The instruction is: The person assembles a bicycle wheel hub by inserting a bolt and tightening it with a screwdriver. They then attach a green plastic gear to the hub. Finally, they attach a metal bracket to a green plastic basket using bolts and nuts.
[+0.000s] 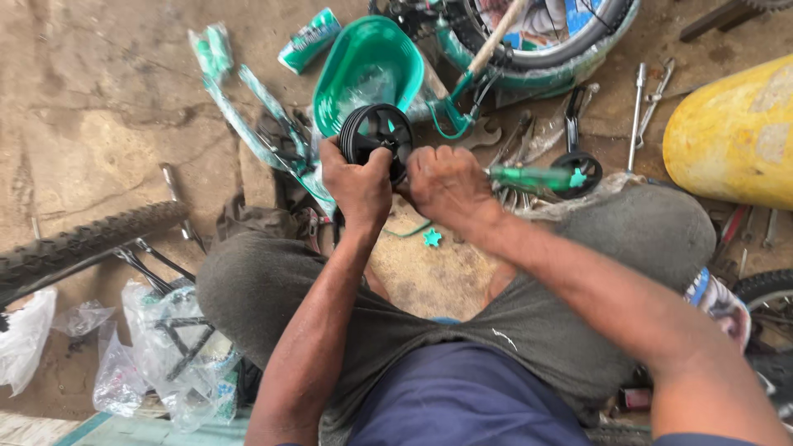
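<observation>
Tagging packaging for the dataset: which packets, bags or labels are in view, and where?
Small packet: top centre-left on ground, oblong, green and white.
Plastic wrap: top left, crumpled, clear with green.
Clear bags: bottom left, crumpled, over black metal parts.
White bag: left edge.

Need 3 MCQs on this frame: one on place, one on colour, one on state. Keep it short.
1. Where is the teal star-shaped piece?
A. on the ground between the knees
B. inside the basket
C. on the yellow tank

2. What colour is the screwdriver handle?
A. red
B. green
C. black

3. How is the small black wheel held?
A. lying loose on the ground
B. gripped by the left hand
C. mounted on the bicycle

Answers:
1 A, it lies on bare ground below the hands.
2 B, the clear green handle sticks out from the right hand.
3 B, the left hand's fingers wrap its rim, off the ground.
</observation>
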